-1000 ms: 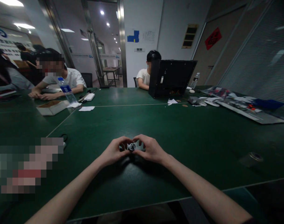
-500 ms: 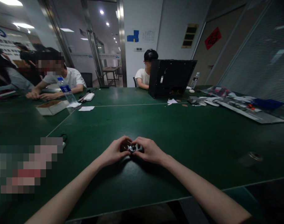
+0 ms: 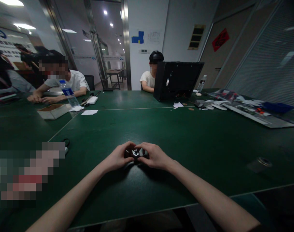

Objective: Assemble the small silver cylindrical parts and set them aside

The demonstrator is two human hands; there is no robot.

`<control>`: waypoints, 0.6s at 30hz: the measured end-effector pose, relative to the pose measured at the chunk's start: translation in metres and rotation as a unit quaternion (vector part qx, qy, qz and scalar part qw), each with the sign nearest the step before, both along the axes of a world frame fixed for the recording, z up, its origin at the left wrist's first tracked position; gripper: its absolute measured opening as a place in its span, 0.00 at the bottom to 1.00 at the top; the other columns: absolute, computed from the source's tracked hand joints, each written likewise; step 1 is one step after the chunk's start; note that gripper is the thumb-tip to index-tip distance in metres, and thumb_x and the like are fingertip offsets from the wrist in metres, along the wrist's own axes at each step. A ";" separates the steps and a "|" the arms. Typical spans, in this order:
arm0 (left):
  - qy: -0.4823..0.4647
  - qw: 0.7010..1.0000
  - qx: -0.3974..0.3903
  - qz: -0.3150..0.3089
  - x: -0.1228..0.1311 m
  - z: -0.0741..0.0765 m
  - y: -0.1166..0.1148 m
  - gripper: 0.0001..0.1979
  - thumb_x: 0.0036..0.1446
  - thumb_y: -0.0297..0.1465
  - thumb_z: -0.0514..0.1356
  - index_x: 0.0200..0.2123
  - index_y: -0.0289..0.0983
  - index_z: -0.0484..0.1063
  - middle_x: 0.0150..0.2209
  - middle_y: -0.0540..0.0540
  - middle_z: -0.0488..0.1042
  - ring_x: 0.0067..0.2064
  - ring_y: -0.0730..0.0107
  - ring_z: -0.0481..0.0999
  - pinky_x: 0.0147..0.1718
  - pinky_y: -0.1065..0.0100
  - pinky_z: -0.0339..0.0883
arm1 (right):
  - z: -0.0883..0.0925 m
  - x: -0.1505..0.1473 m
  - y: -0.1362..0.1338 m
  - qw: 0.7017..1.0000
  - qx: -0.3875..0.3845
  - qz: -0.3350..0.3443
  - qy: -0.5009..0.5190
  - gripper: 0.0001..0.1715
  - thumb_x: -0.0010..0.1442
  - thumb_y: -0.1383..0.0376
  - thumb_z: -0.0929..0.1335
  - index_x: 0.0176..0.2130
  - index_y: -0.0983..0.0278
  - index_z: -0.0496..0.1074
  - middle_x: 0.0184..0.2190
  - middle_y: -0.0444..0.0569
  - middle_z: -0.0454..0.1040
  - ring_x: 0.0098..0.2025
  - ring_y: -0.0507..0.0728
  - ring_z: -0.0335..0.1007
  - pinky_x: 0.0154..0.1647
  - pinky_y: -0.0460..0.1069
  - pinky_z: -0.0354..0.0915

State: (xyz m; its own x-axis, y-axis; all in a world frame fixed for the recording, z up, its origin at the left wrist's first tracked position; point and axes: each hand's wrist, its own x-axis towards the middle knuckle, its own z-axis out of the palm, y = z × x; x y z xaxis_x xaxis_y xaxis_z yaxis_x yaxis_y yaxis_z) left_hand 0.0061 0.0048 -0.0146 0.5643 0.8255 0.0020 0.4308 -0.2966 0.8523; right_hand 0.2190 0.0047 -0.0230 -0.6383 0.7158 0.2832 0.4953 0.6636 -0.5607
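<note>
Between my two hands, low over the green table (image 3: pixel 147 125), is a small motor part (image 3: pixel 136 154) with a round, shiny silver face and a dark centre stub. The fingers and thumb of my left hand (image 3: pixel 119 157) curl around its left side. My right hand (image 3: pixel 157 155) grips it from the right, thumb below and fingertips above. Both hands are closed on the same part, and the fingers hide much of its body. Off to the right, apart from my hands, a dark metal cylinder with an open, ringed end (image 3: pixel 261 165) stands on the table.
A black case (image 3: pixel 180 80) stands at the far side, with a seated person (image 3: pixel 148 79) behind it. Another person (image 3: pixel 74 80) sits at far left, near a water bottle (image 3: pixel 68 93) and an open box (image 3: pixel 53 112). Cluttered parts and a board (image 3: pixel 255 114) lie at right.
The motor part has turned and tilted slightly between my fingers, its silver face shifting a little left. My hands stay in almost the same place.
</note>
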 end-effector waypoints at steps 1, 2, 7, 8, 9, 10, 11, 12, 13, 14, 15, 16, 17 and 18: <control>0.004 1.000 0.000 0.002 0.000 0.001 0.000 0.18 0.51 0.25 0.60 0.46 0.36 0.63 0.44 0.45 0.71 0.41 0.67 0.74 0.42 0.65 0.69 | 0.001 0.000 0.000 1.000 -0.003 0.003 0.002 0.23 0.55 0.65 0.69 0.51 0.63 0.66 0.44 0.50 0.72 0.37 0.53 0.69 0.39 0.48 0.64; 0.008 1.000 -0.001 0.003 0.000 0.002 0.000 0.18 0.51 0.25 0.60 0.46 0.36 0.64 0.44 0.45 0.71 0.41 0.66 0.74 0.42 0.65 0.69 | 0.001 0.000 0.000 1.000 -0.005 0.006 0.004 0.23 0.55 0.65 0.68 0.51 0.63 0.66 0.44 0.50 0.72 0.37 0.53 0.69 0.40 0.48 0.64; 0.017 1.000 0.009 -0.007 0.000 0.003 0.000 0.16 0.51 0.24 0.60 0.45 0.36 0.65 0.43 0.46 0.72 0.40 0.68 0.74 0.40 0.67 0.68 | 0.003 0.000 -0.001 1.000 -0.007 0.026 0.010 0.23 0.54 0.67 0.69 0.50 0.62 0.66 0.44 0.49 0.72 0.37 0.53 0.69 0.40 0.48 0.65; 0.018 1.000 0.011 -0.009 0.000 0.002 0.000 0.17 0.51 0.24 0.60 0.45 0.36 0.65 0.43 0.46 0.71 0.39 0.68 0.74 0.39 0.67 0.68 | 0.003 0.000 -0.001 1.000 -0.004 0.029 0.009 0.22 0.54 0.68 0.69 0.50 0.62 0.67 0.43 0.49 0.72 0.37 0.52 0.69 0.39 0.48 0.65; 0.019 1.000 0.012 -0.011 0.000 0.002 0.000 0.17 0.51 0.24 0.60 0.46 0.36 0.64 0.43 0.46 0.71 0.38 0.69 0.74 0.38 0.68 0.68 | 0.003 0.000 -0.001 0.999 -0.002 0.033 0.008 0.22 0.54 0.68 0.69 0.49 0.62 0.67 0.43 0.49 0.72 0.37 0.52 0.69 0.39 0.48 0.65; 0.020 1.000 0.011 -0.013 0.000 0.001 0.000 0.17 0.52 0.25 0.60 0.46 0.36 0.64 0.43 0.46 0.71 0.37 0.70 0.73 0.37 0.68 0.68 | 0.003 0.000 -0.001 0.999 0.000 0.036 0.008 0.21 0.54 0.68 0.69 0.49 0.62 0.67 0.43 0.49 0.71 0.37 0.52 0.69 0.38 0.47 0.65; 0.021 1.000 0.010 -0.014 0.000 0.001 0.000 0.17 0.52 0.25 0.59 0.46 0.36 0.64 0.43 0.46 0.71 0.36 0.70 0.73 0.36 0.68 0.69 | 0.003 0.000 -0.001 0.999 0.002 0.039 0.009 0.20 0.55 0.68 0.69 0.49 0.62 0.67 0.43 0.49 0.71 0.37 0.52 0.69 0.38 0.47 0.65; 0.024 1.000 0.009 -0.014 0.000 0.001 0.000 0.16 0.52 0.25 0.59 0.46 0.36 0.64 0.43 0.47 0.71 0.36 0.70 0.73 0.36 0.68 0.69 | 0.003 0.000 -0.001 0.999 0.003 0.042 0.011 0.20 0.55 0.68 0.68 0.49 0.62 0.67 0.43 0.49 0.71 0.37 0.52 0.69 0.38 0.47 0.65; 0.027 0.999 0.009 -0.013 0.000 0.001 -0.001 0.16 0.52 0.25 0.59 0.46 0.36 0.64 0.43 0.47 0.71 0.36 0.70 0.73 0.36 0.68 0.69 | 0.003 0.000 -0.001 0.999 0.003 0.046 0.013 0.20 0.55 0.68 0.68 0.49 0.62 0.67 0.43 0.49 0.71 0.37 0.52 0.69 0.38 0.47 0.65; 0.031 0.999 0.008 -0.012 0.000 0.002 -0.001 0.16 0.52 0.24 0.59 0.46 0.36 0.64 0.43 0.46 0.71 0.36 0.70 0.73 0.36 0.68 0.69 | 0.003 0.000 -0.001 0.999 0.002 0.051 0.015 0.20 0.55 0.68 0.68 0.49 0.62 0.67 0.43 0.49 0.71 0.37 0.52 0.69 0.38 0.47 0.65; 0.034 0.999 0.007 -0.012 0.000 0.003 -0.001 0.16 0.52 0.24 0.59 0.46 0.36 0.64 0.43 0.46 0.71 0.37 0.70 0.73 0.37 0.68 0.69 | 0.003 0.000 -0.001 0.998 0.003 0.055 0.016 0.20 0.55 0.68 0.68 0.49 0.63 0.67 0.44 0.49 0.71 0.37 0.52 0.69 0.38 0.47 0.65; 0.036 0.999 0.005 -0.012 0.000 0.004 -0.001 0.16 0.52 0.24 0.59 0.45 0.36 0.64 0.44 0.46 0.71 0.37 0.69 0.73 0.37 0.67 0.69 | 0.002 0.000 -0.001 0.998 0.004 0.057 0.017 0.20 0.55 0.68 0.68 0.49 0.63 0.67 0.44 0.49 0.71 0.37 0.52 0.69 0.38 0.47 0.65; 0.037 0.999 0.005 -0.013 0.000 0.005 -0.001 0.16 0.52 0.24 0.59 0.45 0.36 0.65 0.44 0.46 0.71 0.38 0.69 0.73 0.38 0.67 0.69 | 0.002 0.000 -0.001 0.998 0.004 0.057 0.016 0.20 0.55 0.68 0.68 0.49 0.62 0.67 0.44 0.49 0.71 0.38 0.52 0.69 0.39 0.47 0.65; 0.038 0.999 0.004 -0.014 0.000 0.006 -0.002 0.16 0.51 0.24 0.59 0.45 0.36 0.65 0.44 0.45 0.71 0.38 0.69 0.73 0.38 0.67 0.69 | 0.002 0.000 -0.001 0.998 0.005 0.055 0.014 0.20 0.55 0.68 0.68 0.49 0.62 0.67 0.45 0.49 0.71 0.37 0.52 0.69 0.39 0.47 0.65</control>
State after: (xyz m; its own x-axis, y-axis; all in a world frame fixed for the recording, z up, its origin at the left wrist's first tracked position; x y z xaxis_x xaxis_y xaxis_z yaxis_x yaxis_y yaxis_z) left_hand 0.0061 0.0031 -0.0087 0.5852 0.8101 -0.0355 0.4857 -0.3151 0.8154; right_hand 0.2191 0.0041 -0.0214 -0.7051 0.6380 0.3094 0.4027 0.7194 -0.5659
